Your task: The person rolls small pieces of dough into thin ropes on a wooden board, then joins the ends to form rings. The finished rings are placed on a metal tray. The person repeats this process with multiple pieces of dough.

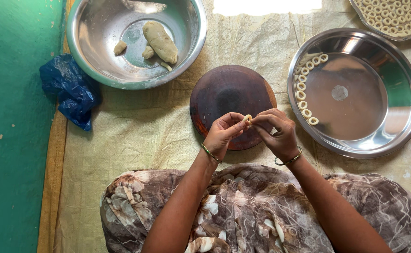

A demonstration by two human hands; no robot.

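Round dark wooden board [231,100] as landmark: woven mat [144,126] left of it open. Large steel bowl [135,42] blocks upper-left, wide steel tray [355,91] blocks right; narrow gaps between. Crumpled blue plastic bag [72,91] far left.

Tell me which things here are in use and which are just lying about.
In use: left hand, right hand, dough piece, round wooden board, steel plate with dough rings, bowl of dough.
Lying about: blue plastic bag, full tray.
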